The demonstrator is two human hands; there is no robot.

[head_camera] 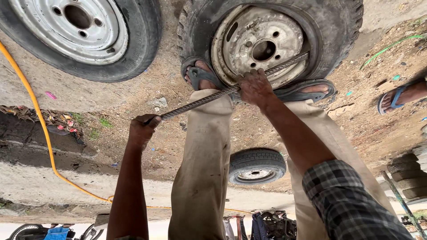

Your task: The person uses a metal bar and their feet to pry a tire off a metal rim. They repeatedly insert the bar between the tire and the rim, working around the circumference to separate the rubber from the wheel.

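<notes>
Both hands close tight around the ribbed steel bar, left hand mid-frame, right hand by the upper-centre tyre

I see the ribbed steel bar lying across the tyre and rim, blocking straight reach to the hub. Both sandalled feet crowd the tyre's near edge. Bare ground stays open between this tyre and the second wheel; yellow hose skirts that side.
</notes>
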